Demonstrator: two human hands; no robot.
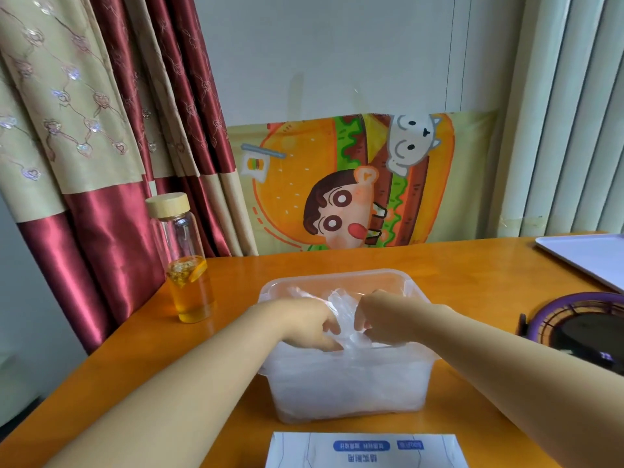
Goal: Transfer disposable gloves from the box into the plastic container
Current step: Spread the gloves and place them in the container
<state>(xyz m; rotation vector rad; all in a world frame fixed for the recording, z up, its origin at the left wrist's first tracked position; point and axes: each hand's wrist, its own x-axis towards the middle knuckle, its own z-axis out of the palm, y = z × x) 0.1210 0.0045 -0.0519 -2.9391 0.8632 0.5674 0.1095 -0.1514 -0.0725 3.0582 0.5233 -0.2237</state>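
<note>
Orange wood makes up the table (472,271), and at its near edge lies the white box (366,450) with blue print. Just beyond the box stands the translucent plastic container (347,393), its inside clouded with pale film. Both forearms reach over its near rim. The left hand (310,324) and the right hand (381,320) sit close together above the opening, fingers curled inward, each pinching the crumpled clear gloves (341,305). The gloves bunch up between the two hands and trail down into the container. Left of the container stands a glass bottle (184,258) with a wooden cap and yellow liquid. To the right lies a round purple-rimmed object (580,324), and beyond it a flat white slab (587,258). Against the wall hangs a cartoon poster (354,184), with a red and beige curtain (101,130) to its left.
</note>
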